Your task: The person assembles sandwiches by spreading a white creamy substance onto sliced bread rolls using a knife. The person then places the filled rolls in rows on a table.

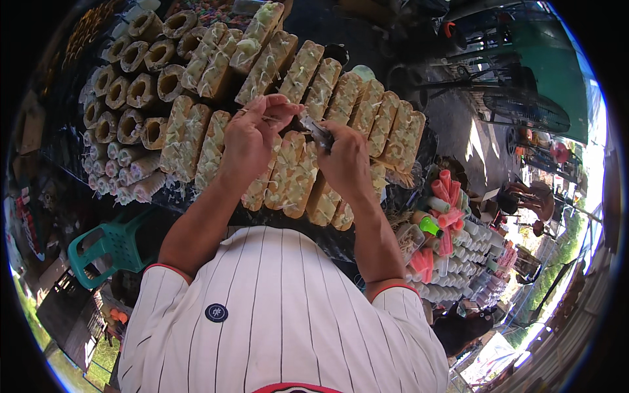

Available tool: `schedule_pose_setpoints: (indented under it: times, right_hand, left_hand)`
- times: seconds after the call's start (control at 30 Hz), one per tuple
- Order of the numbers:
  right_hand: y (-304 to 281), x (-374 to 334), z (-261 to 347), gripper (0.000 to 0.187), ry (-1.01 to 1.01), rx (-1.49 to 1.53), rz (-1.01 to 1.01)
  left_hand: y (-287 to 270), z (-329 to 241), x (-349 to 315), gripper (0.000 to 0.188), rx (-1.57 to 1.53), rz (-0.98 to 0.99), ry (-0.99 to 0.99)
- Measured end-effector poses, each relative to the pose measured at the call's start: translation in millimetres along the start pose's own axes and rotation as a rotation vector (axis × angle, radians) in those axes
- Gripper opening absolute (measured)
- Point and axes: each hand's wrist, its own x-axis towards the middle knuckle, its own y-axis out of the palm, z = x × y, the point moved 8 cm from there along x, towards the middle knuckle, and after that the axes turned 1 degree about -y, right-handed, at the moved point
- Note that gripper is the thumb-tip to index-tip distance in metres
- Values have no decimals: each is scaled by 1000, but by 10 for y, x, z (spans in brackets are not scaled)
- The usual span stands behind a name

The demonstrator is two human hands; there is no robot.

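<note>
The left hand [265, 121], with palm turned up and fingers bent, was raised over the rows of tan, rounded oblong blocks strewn with pale strands [288, 180]; I could not tell whether its fingertips pinched anything. The right hand [344, 147] was closed around a small grey metal tool [319, 133], whose tip pointed toward ten o'clock and lay just beside the left fingertips.

The blocks stood close together on the dark-covered table [344, 247], one row reaching from twelve to three o'clock of the hands and another lying at six o'clock, partly hidden by the forearms. At nine o'clock, thick-walled brown hollow tubes [141, 105] were stacked with their open ends facing the person. Below them, toward eight o'clock, sat a pile of thinner whitish tubes [141, 167].

Farther out at eight o'clock was a green plastic chair [108, 252]. Toward four o'clock were translucent pinkish-red rolled pieces [447, 190], a bright green bottle-like object [430, 227] and stacked white cylinders [458, 259]. A large round dark-caged fan [527, 111] was at three o'clock, well apart from the hands.
</note>
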Motion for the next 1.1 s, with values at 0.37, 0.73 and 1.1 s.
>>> schedule_pose_setpoints:
  times: [0.37, 0.73, 1.1]
  right_hand:
    - [-42, 402, -416, 29, 184, -99, -74]
    - [292, 736, -619, 33, 249, -257, 254]
    - [307, 610, -637, 35, 338, -240, 198]
  left_hand:
    - [211, 36, -104, 23, 1078, 139, -240]
    - [-102, 132, -83, 19, 492, 52, -250]
    - [-111, -42, 79, 21, 743, -60, -19]
